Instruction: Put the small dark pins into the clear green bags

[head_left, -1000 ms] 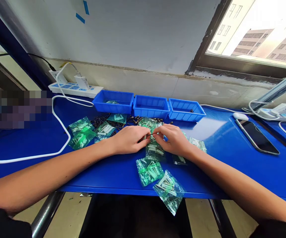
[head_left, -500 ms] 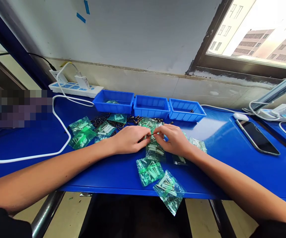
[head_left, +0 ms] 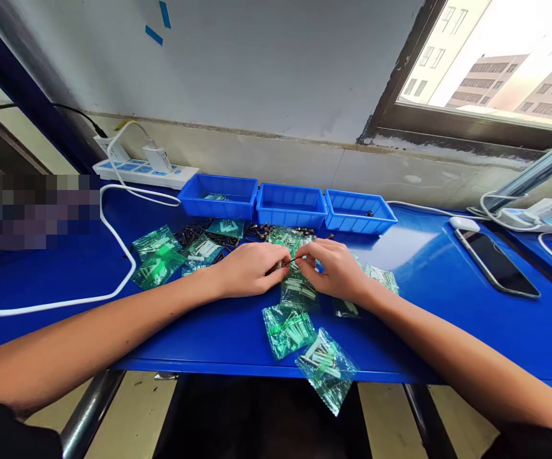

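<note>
On our far left, a white cable (head_left: 41, 311) runs over the blue table (head_left: 209, 338) and bends back towards the strip (head_left: 137, 171) by the wall. Next come the left packets (head_left: 160, 266), green and see-through with pale sticks inside, and beside them dark pins (head_left: 192, 233) lie loose in front of the left tray (head_left: 218, 209), which holds a packet. Our left hand (head_left: 250, 271) is closed at the fingertips on one end of a thin dark piece (head_left: 292, 260), too small for us to name. The piece spans the small gap between our hands, above the middle packets (head_left: 299, 290), in front of the middle tray (head_left: 291, 213). Our right hand (head_left: 336, 271) pinches its other end between thumb and fingers. Nearer us lie two front packets (head_left: 288, 331), the right one jutting past the table's edge. The right tray (head_left: 359, 222), behind our right hand, has a small dark bit (head_left: 370, 213) in it. Another packet (head_left: 382, 278) shows just beyond our right wrist. Well apart, at the right, a phone (head_left: 498, 264) lies flat, with a white case (head_left: 464, 224) at its far end.
</note>
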A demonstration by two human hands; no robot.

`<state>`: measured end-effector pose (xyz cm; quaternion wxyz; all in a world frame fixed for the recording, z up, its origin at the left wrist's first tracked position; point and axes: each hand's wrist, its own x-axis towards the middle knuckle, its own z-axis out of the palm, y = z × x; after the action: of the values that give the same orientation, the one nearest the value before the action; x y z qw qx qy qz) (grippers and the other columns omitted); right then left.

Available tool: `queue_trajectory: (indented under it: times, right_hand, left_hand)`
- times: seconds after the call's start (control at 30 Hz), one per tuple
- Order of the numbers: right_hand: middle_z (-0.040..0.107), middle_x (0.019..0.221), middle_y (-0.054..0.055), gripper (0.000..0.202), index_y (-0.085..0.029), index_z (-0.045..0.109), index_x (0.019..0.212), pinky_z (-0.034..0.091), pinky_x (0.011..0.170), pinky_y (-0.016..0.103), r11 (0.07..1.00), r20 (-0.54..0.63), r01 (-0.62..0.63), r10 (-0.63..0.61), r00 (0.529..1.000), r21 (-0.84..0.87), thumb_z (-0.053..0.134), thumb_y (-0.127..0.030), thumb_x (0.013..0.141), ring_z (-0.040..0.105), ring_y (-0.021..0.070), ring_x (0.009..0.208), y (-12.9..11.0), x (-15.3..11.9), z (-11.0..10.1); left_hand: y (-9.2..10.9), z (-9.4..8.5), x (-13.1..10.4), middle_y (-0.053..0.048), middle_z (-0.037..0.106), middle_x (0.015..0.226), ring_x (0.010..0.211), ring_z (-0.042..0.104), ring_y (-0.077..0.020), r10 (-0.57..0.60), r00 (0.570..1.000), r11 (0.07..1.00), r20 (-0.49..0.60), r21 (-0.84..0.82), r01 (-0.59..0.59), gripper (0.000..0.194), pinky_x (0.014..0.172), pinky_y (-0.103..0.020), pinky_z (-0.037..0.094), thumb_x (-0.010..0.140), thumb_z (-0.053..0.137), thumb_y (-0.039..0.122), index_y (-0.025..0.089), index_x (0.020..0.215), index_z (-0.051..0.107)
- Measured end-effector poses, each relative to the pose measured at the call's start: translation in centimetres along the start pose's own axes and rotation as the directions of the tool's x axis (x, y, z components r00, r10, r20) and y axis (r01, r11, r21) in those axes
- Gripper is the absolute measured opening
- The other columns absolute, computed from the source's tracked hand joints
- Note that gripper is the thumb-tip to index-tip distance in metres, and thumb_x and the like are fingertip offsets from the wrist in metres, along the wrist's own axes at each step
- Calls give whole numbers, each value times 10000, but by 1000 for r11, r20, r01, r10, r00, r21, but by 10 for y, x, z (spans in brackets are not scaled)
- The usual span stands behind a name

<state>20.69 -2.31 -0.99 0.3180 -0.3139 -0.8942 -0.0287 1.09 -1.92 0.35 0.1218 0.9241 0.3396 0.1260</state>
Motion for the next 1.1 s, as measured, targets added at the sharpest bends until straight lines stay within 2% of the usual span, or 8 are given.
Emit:
queue_trajectory:
  times: [0.9, 1.1]
  right_hand:
    - [634, 629, 41, 260, -170, 591, 722, 384, 556, 253, 1000, 28, 14, -13, 1000, -27, 423, -247, 905, 535, 130, 572, 1, 0, 0]
    - [618, 610, 29, 265, -179, 583, 712, 376, 562, 253, 1000, 41, -1, 1, 999, -20, 424, -262, 907, 527, 127, 572, 1, 0, 0]
  left_hand:
    - [0, 1, 0, 7, 526, 628, 549, 470, -127, 29, 999, 999, -22, 25, -29, 223, 525, -247, 315, 891, 387, 273, 182, 700, 456]
    - [-2, 1, 0, -12, 547, 668, 606, 503, -142, 38, 999, 996, -5, 85, -38, 271, 567, -260, 342, 919, 328, 286, 181, 704, 457]
